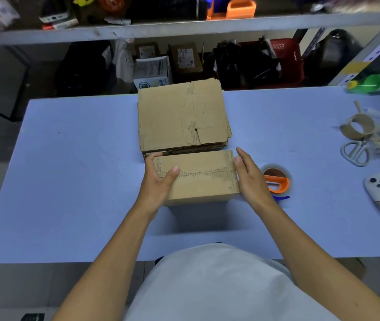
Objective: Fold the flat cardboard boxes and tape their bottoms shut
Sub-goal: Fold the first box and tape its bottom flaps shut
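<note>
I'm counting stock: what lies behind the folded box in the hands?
Right behind the folded box lies a stack of flat cardboard boxes on the table. Only the top sheet and the edges below show; the count stays hidden.

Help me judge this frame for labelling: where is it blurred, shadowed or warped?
Head view: top shelf smeared and its clutter dim; folded box and both hands sharp; the box throws a soft shadow toward the person on the table; wide-angle lens bends the table edges.

This looks like a packing room in a shop's storeroom: a metal shelf [184,26] full of parcels [185,57] stands behind the table's [68,181] back edge.
</note>
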